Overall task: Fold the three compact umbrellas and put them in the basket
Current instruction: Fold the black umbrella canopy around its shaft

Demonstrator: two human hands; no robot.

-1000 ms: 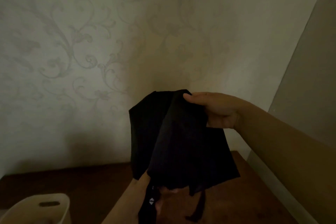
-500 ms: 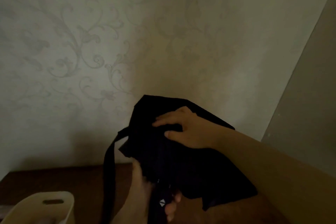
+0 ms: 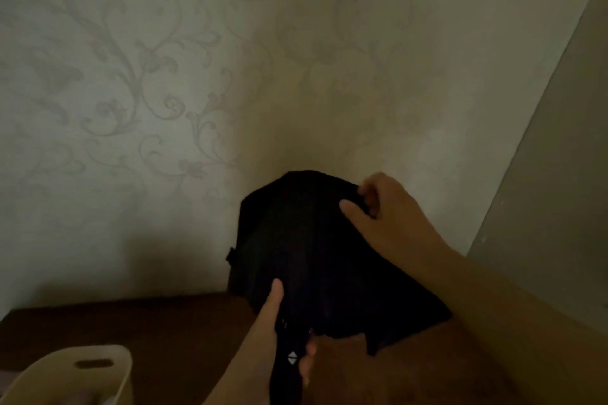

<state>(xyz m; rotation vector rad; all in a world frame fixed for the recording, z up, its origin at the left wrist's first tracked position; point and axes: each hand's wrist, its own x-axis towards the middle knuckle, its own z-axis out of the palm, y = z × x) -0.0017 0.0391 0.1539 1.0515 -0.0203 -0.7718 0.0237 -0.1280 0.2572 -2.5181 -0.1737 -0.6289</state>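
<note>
A black compact umbrella (image 3: 316, 256) is held up in front of the wall, its loose canopy bunched over the shaft. My left hand (image 3: 263, 335) grips its black handle low in the view, thumb stretched up against the fabric. Near the top right of the canopy, my right hand (image 3: 381, 210) pinches a fold of the cloth. The cream basket (image 3: 108, 368) with a slot handle stands at the bottom left on the brown table; its inside is mostly out of view.
A dark brown table (image 3: 171, 329) runs below the umbrella. A patterned wallpaper wall (image 3: 164, 108) stands close behind, and a plain grey wall or panel (image 3: 559, 174) closes the right side. The room is dim.
My right hand shifted from the canopy's middle to its upper right edge and now pinches a fold. The dangling strap at the left is no longer hanging free. The canopy looks more gathered.
</note>
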